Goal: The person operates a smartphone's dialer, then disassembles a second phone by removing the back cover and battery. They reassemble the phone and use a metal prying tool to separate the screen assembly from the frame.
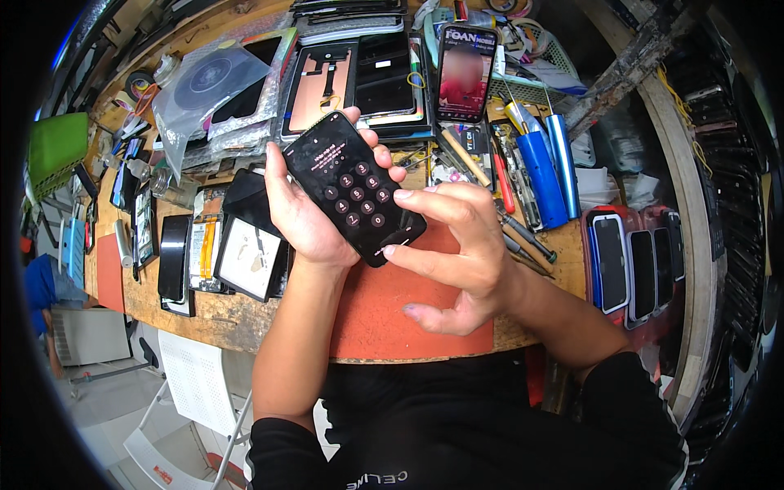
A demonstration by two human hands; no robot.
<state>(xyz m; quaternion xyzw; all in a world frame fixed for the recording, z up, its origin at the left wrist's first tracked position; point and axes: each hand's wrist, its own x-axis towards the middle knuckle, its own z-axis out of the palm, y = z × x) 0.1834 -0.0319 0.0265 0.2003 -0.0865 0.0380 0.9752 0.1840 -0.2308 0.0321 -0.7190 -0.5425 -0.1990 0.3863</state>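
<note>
A black smartphone [354, 193] lit with a dark passcode keypad lies tilted in my left hand [303, 223], whose fingers curl round its far edge while the thumb runs along the near side. My right hand [457, 249] is at the phone's lower right with fingers spread and bent, two fingertips at or very near the screen's edge; whether they touch I cannot tell. An orange-red work mat [392, 318] lies beneath both hands on the wooden bench [539, 314]. Beyond them another phone [464, 73] stands with its screen lit.
Stacked screens [384, 73], bagged parts [212, 82], opened devices [204, 253], hand tools and blue cylinders [539, 180] crowd the bench. Several phones sit in a red tray [608, 318] at right. A post [629, 57] slants overhead. A white chair [196, 384] and another person [41, 290] are at left.
</note>
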